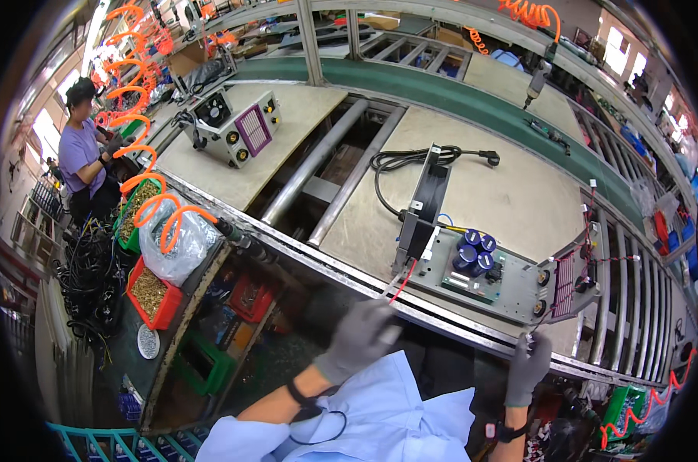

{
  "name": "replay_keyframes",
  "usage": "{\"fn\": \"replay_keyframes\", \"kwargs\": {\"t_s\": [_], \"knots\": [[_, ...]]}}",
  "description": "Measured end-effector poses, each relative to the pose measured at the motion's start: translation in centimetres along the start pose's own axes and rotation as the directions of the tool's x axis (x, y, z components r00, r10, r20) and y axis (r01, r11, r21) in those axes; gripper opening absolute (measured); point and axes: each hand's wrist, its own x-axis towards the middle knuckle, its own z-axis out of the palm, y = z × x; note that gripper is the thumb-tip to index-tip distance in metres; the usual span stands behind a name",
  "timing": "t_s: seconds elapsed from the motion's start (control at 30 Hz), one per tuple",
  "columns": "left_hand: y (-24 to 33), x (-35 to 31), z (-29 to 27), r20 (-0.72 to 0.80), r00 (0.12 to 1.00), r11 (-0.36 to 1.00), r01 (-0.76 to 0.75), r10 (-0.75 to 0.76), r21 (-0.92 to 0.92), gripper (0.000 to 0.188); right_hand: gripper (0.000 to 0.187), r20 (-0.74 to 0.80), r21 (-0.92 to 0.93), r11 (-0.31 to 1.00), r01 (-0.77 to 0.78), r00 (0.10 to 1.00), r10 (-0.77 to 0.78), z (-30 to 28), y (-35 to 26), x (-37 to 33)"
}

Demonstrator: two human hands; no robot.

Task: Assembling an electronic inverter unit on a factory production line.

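Observation:
My left hand [362,336], in a grey glove, is closed around a red wire [405,282] and a whitish strand [395,283] that run up to the opened power unit. That unit has a metal base plate [510,289], a dark upright panel [424,204], dark blue capacitors [473,252] on a circuit board [455,279] and a purple grille [565,283] at its right end. Below that end, my gloved right hand [528,360] pinches a thin wire [545,315]; its tip is mostly hidden by the fingers.
A black power cord [395,159] lies coiled behind the unit. On the board to the left stands an assembled unit [237,127]. Rollers [357,181] separate the boards. Bins of screws [152,296] and a hanging screwdriver [245,240] are at left; a person [83,154] works beyond.

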Motion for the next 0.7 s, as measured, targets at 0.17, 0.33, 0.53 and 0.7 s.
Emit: {"fn": "replay_keyframes", "kwargs": {"t_s": [0.17,0.33,0.53,0.7], "knots": [[-5.9,-3.3,-4.7,-0.192,0.896,0.908,0.415,-0.4,0.046,0.027,0.054,-0.001,-0.132,0.883,0.451,0.89,-0.455,1.4,-4.8,0.4],[-10.3,-4.6,-7.3,-0.318,0.79,0.836,0.548,-0.525,-0.02,0.026,0.066,0.123,-0.147,0.899,0.412,0.91,-0.397,4.8,-6.5,3.1],[-12.2,-5.0,-8.2,-0.385,0.746,0.809,0.587,-0.544,-0.006,0.028,0.078,0.123,-0.132,0.959,0.253,0.964,-0.237,6.9,-5.1,3.8],[-13.5,-5.3,-9.5,-0.464,0.675,0.788,0.609,-0.573,-0.088,0.03,0.08,0.06,-0.094,0.953,0.289,0.957,-0.285,7.5,-4.8,5.1]]}}
